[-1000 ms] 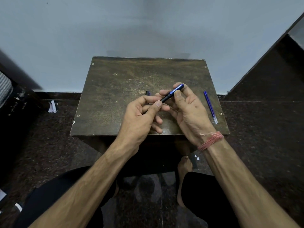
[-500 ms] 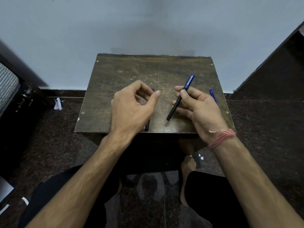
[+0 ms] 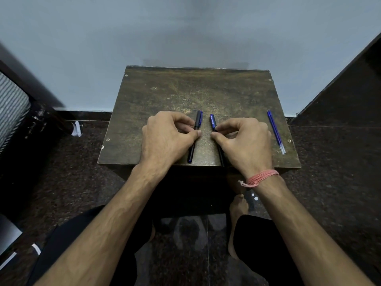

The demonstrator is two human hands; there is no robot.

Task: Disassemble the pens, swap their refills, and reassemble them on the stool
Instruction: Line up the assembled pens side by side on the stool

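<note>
Two dark pens with blue caps lie side by side on the worn brown stool (image 3: 226, 89), both pointing away from me. My left hand (image 3: 167, 137) pinches the left pen (image 3: 196, 124) between thumb and fingers at its middle. My right hand (image 3: 245, 141) pinches the right pen (image 3: 213, 122) the same way; the near end of that pen reaches the stool's front edge. A loose blue refill (image 3: 275, 132) lies apart near the stool's right edge.
The stool stands against a pale wall on a dark speckled floor. A dark slanted panel (image 3: 350, 89) rises at the right. A striped object (image 3: 10, 108) and scraps of white paper (image 3: 76, 129) lie at the left. My knees and a bare foot (image 3: 239, 205) are below the stool.
The hands separated. The right hand brought its pen down flat onto the stool, and the left hand set its fingers on the other pen lying beside it.
</note>
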